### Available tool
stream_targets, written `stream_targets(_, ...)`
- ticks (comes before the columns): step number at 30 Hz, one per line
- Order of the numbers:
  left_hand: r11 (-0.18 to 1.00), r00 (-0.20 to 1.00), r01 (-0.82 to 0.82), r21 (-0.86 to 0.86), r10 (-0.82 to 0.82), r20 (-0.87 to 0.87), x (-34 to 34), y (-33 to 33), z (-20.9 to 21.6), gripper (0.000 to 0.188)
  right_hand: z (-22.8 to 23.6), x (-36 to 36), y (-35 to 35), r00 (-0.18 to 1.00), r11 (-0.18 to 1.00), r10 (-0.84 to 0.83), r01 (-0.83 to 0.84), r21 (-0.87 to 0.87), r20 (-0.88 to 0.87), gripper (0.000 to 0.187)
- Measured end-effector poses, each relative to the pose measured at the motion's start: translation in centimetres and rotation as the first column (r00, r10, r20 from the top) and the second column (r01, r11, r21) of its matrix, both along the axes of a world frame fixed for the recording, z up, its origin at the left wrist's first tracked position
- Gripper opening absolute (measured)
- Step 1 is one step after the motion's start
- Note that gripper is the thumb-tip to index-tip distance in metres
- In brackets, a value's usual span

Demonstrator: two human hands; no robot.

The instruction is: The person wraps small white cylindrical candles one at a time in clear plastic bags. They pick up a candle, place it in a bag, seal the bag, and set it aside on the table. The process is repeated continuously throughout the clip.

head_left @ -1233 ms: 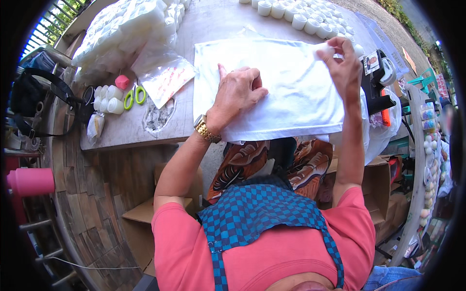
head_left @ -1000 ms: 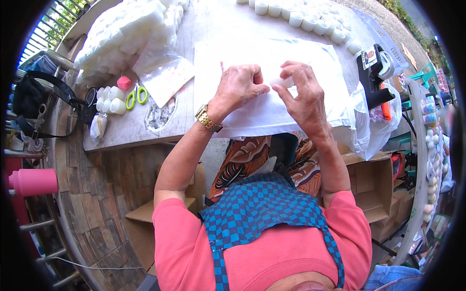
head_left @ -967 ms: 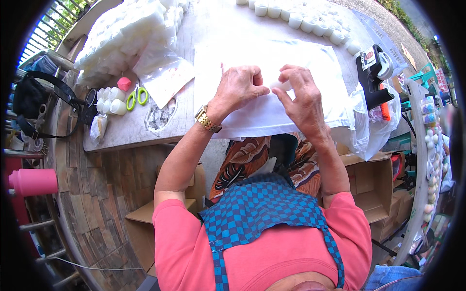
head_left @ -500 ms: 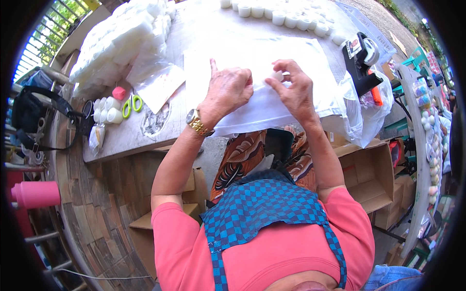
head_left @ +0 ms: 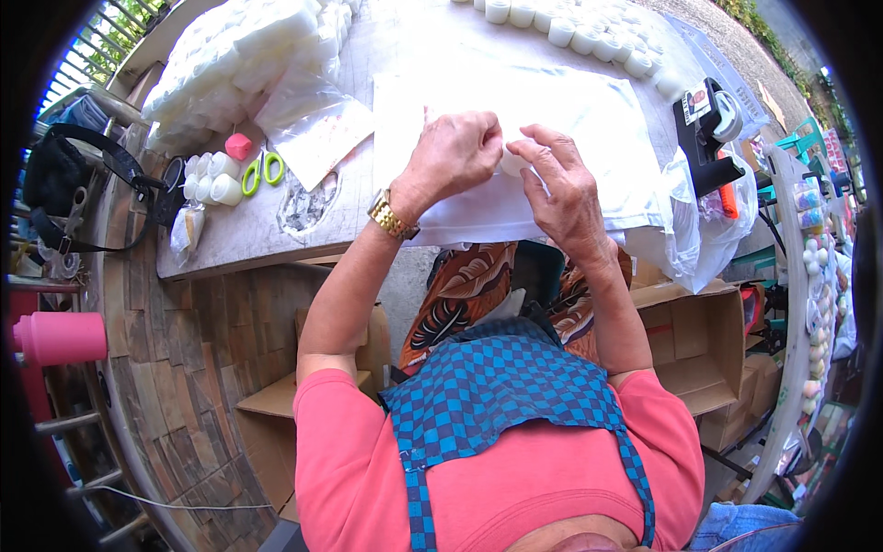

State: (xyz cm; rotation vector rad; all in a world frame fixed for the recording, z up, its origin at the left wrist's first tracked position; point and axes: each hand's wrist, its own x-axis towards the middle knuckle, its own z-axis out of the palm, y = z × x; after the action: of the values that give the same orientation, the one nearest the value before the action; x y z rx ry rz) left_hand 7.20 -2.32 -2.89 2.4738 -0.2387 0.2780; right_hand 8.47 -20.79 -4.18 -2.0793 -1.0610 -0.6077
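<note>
Over a white cloth (head_left: 589,120) on the table, my two hands meet. My left hand (head_left: 457,152), with a gold watch on its wrist, is closed, its fingers curled. What it grips, if anything, is hidden. Between the thumb and fingers of my right hand (head_left: 563,189) sits a small white candle (head_left: 512,164), partly washed out by glare against the cloth. The fingertips of both hands are close together at it.
Wrapped white candles (head_left: 239,74) pile at the far left, with loose candle rows (head_left: 589,39) at the far right. Green-handled scissors (head_left: 264,172), a pink lump (head_left: 238,145) and a plastic bag (head_left: 317,129) lie left. A black tape dispenser (head_left: 704,138) stands right.
My left hand has moved right, closer to my right hand, and its raised finger has mostly gone from sight. My right hand has turned and come slightly lower, with the candle between the hands.
</note>
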Motion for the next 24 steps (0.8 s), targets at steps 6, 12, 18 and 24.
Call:
stream_targets(6, 0.991, 0.954, -0.096, 0.090, 0.065, 0.294, -0.7, -1.2, -0.1, 0.007, 0.2, 0.2, 0.4, 0.990, 0.992, -0.118, 0.113, 0.062, 0.076, 0.028)
stream_targets(12, 0.976, 0.917, -0.170, 0.138, 0.105, 0.386, -0.9, -2.1, 0.0, 0.021, -1.1, 1.8, 1.5, 0.990, 0.984, -0.083, 0.100, 0.146, -0.118, 0.038)
stream_targets(18, 0.931, 0.922, -0.332, 0.149, 0.287, 0.260, -1.4, -1.3, -2.2, 0.043, -0.8, 1.9, 2.7, 0.977, 0.969, -0.205, 0.211, 0.131, -0.061, 0.048)
stream_targets(24, 0.974, 0.941, -0.164, -0.158, 0.202, 0.272, -1.7, -3.1, -1.7, 0.043, 0.2, 2.7, 3.7, 0.954, 0.955, -0.294, 0.296, 0.019, -0.057, 0.022)
